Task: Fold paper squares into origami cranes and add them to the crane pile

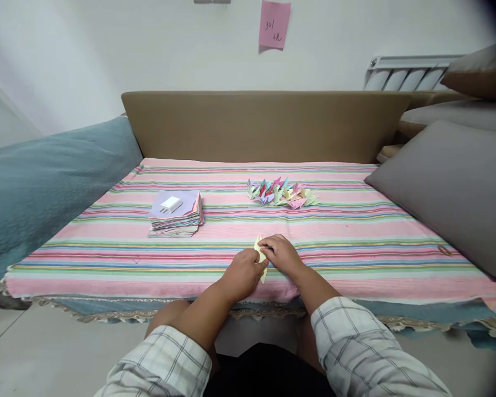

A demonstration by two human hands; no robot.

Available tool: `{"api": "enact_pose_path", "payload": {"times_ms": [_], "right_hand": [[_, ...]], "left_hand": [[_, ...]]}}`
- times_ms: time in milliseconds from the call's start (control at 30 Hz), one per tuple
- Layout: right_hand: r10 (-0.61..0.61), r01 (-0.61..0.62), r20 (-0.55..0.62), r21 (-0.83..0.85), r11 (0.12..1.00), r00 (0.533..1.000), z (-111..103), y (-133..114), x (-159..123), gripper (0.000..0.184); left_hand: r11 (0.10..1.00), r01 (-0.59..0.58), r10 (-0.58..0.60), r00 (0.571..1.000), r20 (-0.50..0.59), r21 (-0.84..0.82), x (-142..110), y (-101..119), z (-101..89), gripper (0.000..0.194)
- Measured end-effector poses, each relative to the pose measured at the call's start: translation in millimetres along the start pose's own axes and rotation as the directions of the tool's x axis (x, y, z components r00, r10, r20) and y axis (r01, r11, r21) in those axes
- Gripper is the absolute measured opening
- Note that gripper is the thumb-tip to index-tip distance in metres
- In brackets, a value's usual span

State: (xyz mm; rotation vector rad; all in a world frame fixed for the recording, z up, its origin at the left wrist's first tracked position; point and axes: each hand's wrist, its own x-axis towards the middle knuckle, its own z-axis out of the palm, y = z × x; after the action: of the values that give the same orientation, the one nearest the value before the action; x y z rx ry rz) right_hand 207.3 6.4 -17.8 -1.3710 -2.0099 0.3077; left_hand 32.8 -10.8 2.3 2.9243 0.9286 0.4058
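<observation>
A narrow piece of folded pale yellow paper (pixel 263 275) is between my two hands, just over the front part of the striped cloth. My left hand (pixel 242 271) grips it from the left, with thumb and fingers closed on its middle. From the right, my right hand (pixel 281 253) pinches the same paper a little higher up. One pointed end shows above the fingers and another below; the fingers cover the centre. Beyond my hands lies a cluster of folded paper cranes (pixel 279 193) in several colours.
To the left, a white charger plug (pixel 171 204) rests on a stack of coloured paper sheets (pixel 176 225). A striped cloth (pixel 107 259) covers the seat. Grey cushions (pixel 450 187) stand at the right, a blue-covered armrest (pixel 53 182) at the left. A small brownish loop (pixel 445 250) lies near the cushions.
</observation>
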Motion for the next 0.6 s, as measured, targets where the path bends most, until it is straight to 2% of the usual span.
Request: {"api": "enact_pose_path", "payload": {"times_ms": [200, 300, 433, 600], "right_hand": [[-0.004, 0.011, 0.076, -0.104, 0.995, 0.997, -0.3, -1.7, -0.2, 0.021], [0.046, -0.032, 0.075, -0.167, 0.985, 0.996, -1.1, -3.1, -1.3, 0.024], [0.125, -0.107, 0.057, -0.252, 0.962, 0.991, -1.9, -2.2, -1.9, 0.027], [0.198, -0.158, 0.099, -0.318, 0.935, 0.975, 0.3, 0.7, 1.4, 0.038]], "left_hand": [[1.0, -0.012, 0.012, 1.0, -0.011, 0.023, -3.6, 3.3, 2.2, 0.028], [0.999, 0.023, -0.023, 0.999, -0.039, 0.023, -4.5, 6.5, 3.6, 0.026], [0.997, 0.026, -0.027, 1.0, 0.013, 0.075, -3.9, 8.6, 2.8, 0.014], [0.994, 0.016, -0.019, 1.0, 0.024, 0.109, -3.7, 8.1, 1.2, 0.013]]}}
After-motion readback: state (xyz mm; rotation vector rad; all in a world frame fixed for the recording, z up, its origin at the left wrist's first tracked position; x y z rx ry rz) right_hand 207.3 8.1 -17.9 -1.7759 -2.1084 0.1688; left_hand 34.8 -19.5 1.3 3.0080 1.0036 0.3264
